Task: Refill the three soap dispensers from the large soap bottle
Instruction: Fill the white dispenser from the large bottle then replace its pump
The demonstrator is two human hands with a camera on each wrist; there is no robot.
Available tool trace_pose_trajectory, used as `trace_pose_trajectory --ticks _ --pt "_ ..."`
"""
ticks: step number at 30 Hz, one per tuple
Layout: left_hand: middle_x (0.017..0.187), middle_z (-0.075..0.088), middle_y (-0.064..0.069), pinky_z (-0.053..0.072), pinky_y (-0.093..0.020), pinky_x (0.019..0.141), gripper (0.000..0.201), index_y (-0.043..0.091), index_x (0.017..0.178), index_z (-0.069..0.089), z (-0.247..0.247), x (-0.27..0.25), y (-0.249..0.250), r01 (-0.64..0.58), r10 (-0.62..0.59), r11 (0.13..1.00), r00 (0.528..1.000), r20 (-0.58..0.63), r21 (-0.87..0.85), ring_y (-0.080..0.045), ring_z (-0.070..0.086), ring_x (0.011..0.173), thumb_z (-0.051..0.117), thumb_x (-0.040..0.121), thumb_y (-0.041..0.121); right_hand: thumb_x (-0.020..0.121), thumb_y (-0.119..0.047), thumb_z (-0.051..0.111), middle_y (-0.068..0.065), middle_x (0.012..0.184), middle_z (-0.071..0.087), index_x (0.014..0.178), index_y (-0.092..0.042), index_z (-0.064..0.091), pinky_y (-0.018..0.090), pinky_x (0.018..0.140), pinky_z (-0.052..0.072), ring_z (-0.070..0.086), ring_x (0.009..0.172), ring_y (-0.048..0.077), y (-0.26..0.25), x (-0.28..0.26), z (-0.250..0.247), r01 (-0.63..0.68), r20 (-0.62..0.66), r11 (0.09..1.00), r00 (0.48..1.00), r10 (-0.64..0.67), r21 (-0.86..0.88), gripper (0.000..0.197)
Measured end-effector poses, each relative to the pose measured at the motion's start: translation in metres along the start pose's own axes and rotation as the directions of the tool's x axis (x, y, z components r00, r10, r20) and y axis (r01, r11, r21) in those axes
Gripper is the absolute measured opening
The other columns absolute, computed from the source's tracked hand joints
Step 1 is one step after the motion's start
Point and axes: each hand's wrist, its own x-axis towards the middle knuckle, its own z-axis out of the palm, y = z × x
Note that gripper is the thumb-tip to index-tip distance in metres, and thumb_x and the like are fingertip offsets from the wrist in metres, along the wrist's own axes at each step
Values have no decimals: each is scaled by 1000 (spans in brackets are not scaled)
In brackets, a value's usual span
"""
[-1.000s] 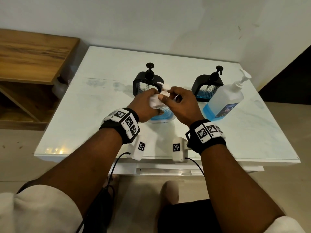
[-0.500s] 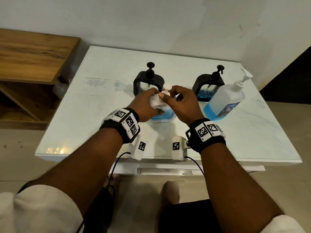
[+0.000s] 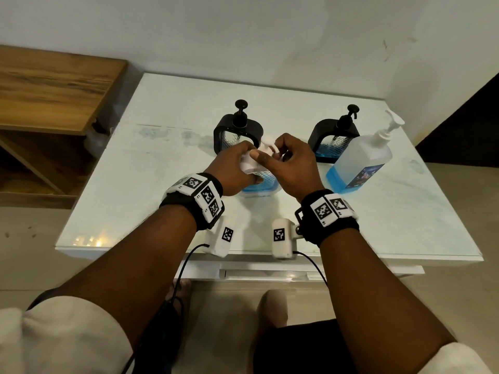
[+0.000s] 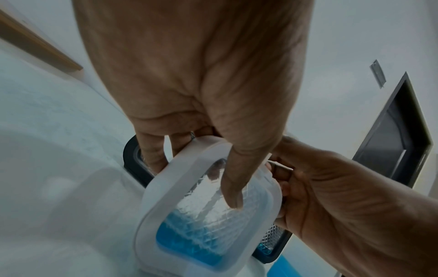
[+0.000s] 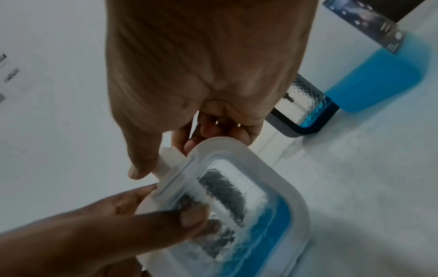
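Observation:
A white-framed soap dispenser (image 3: 266,182) with blue soap low inside stands mid-table. My left hand (image 3: 235,168) grips its upper body, thumb across the clear front (image 4: 201,215). My right hand (image 3: 291,163) pinches its white pump (image 3: 267,143) at the neck (image 5: 166,165), thumb on one side and fingers behind. Two black-framed dispensers stand behind, one to the left (image 3: 237,133) and one to the right (image 3: 334,136), each with its pump on. The large soap bottle (image 3: 359,163), with blue soap in its lower part, stands at the right with its white pump on.
The white table (image 3: 135,184) stands against a wall, its front edge near my wrists. A wooden shelf unit (image 3: 54,85) is beside it on the left. The large bottle (image 5: 379,78) and right black dispenser (image 5: 305,105) stand close by my right hand.
My right hand's fingers have shifted round the white pump, whose head has turned slightly. The left hand and the dispenser body have stayed where they were.

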Motion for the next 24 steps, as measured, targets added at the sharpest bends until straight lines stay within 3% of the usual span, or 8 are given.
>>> trace_pose_trajectory --ticks 3,7,8,10,12,16,21,24 --pt "104 66 7 42 -13 72 49 23 113 56 0 -1 -1 -2 2 1000 1000 -8 -9 -8 62 92 87 74 19 75 -48 90 -8 67 51 78 -21 54 18 61 41 45 60 5 1 -2 9 -8 -66 1000 998 6 -29 45" --pt "105 67 6 43 -7 68 52 18 118 57 0 0 -1 12 -12 1000 1000 -2 -11 -7 63 90 86 75 18 81 -46 86 -8 77 55 105 -31 68 15 64 41 48 63 0 1 -1 -2 -17 79 1000 997 19 -24 33" --pt "104 66 6 41 -3 66 53 16 119 56 0 1 -1 14 -14 1000 1000 0 -13 -4 62 88 87 75 17 83 -42 85 -7 78 56 106 -28 70 17 65 41 48 62 0 2 0 -6 -5 105 1000 994 7 -21 30" --pt "102 63 7 39 1 63 54 16 119 56 1 1 -1 14 -14 1000 1000 3 -1 3 59 85 87 75 16 85 -37 84 -7 74 58 92 -24 70 19 64 41 46 59 1 4 2 -11 16 115 1000 993 -12 -27 21" --pt "100 63 8 39 1 62 54 16 119 55 1 2 -2 19 -19 1000 1000 5 1 5 58 84 87 75 16 83 -35 86 -5 72 57 84 -21 67 19 63 43 46 59 2 5 3 -9 -1 78 1000 997 2 -6 24" --pt "100 64 9 40 0 62 53 16 119 56 0 2 -3 33 -33 999 999 -2 -8 5 59 85 86 75 15 80 -39 88 -4 72 56 91 -12 67 22 65 46 49 63 4 7 1 1 -26 19 999 1000 25 19 36" --pt "102 64 8 40 -4 65 54 17 120 56 0 1 -1 23 -22 1000 1000 -6 16 -1 60 83 86 76 18 85 -39 84 -7 92 68 106 -17 73 11 66 40 54 66 -4 9 2 -6 28 111 998 994 -20 -62 32" --pt "104 64 6 42 -10 68 54 16 121 55 0 0 0 16 -16 1000 1000 -5 26 -7 61 86 86 76 19 85 -36 84 -10 90 67 99 -16 73 14 67 41 55 66 -3 10 2 -4 44 79 998 996 -39 -51 27"
